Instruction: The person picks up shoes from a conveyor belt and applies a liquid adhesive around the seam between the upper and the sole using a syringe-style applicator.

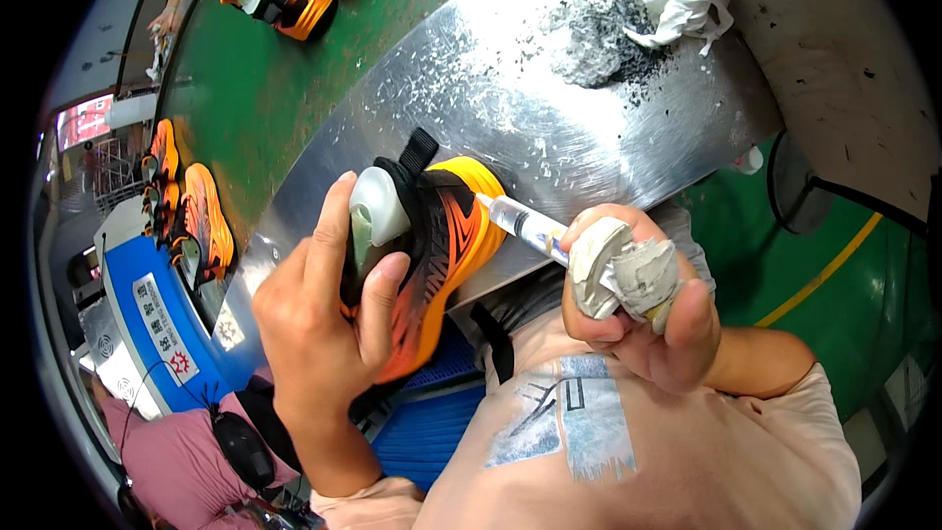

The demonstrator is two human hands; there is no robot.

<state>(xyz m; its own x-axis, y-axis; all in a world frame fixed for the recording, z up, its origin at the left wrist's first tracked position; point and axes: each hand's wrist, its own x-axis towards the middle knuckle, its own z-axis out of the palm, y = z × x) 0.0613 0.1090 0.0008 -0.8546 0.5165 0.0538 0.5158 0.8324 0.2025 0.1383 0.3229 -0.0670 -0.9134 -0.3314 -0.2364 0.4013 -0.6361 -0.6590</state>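
My left hand (319, 304) was curled round the collar of the black-and-orange running shoe with a yellow-orange sole (440, 253), thumb against one side of the opening, the far fingers hidden. The shoe was near the close edge of the scratched silver metal worktop (422, 88); I couldn't tell whether it rested there. A smooth, pale plastic form (381, 204) filled its opening, so I judged the heel end firm enough to grip, the fabric upper softer, the whole fairly light. That glossy form looked slippery; the collar seemed the better hold. My right hand (672, 348) pinched a slim, clear plastic tube (530, 228), probably light and squeezable, its tip at the upper, with a crumpled grey-white wad (643, 275) bundled in the fingers.
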